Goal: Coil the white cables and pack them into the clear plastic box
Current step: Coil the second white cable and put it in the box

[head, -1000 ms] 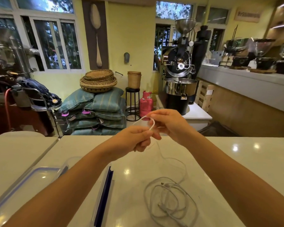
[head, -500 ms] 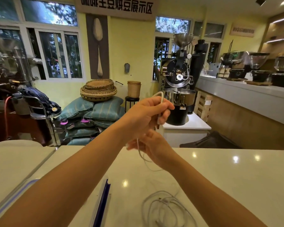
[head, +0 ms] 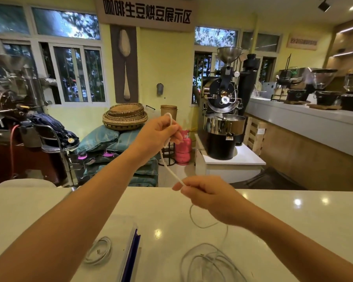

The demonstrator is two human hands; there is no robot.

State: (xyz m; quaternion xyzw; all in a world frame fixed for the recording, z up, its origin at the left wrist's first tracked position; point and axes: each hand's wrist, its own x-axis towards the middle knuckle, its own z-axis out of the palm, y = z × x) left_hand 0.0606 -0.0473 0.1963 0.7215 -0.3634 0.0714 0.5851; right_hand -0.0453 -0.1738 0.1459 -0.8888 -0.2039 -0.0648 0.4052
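From the head view, you are holding your left hand (head: 157,133) raised at the centre of the frame. Its fingers are curling round a small loop of the white cable (head: 169,169), and the top of the loop is sticking out above the knuckles. Your right hand (head: 207,195) is sitting lower and to the right, just over the far edge of the tabletop (head: 293,220). It is pinching the same cable between thumb and fingertips. The cable is running fairly straight on a slant between your two hands.

Below your right hand the cable is hanging in a slack curve and dropping into a loose pile (head: 210,261) on the tabletop at the bottom centre-right of the frame.

At the lower left, a coiled cable (head: 99,250) is lying within the outline of the clear plastic box (head: 128,224), just left of the box's blue edge (head: 131,255). The box is well apart from both hands.

Beyond the tabletop, a black coffee roaster (head: 224,110) is standing right of centre, with a pink gas cylinder (head: 182,147) beside it. Woven baskets (head: 124,117) are resting on stacked sacks (head: 110,139) left of centre.
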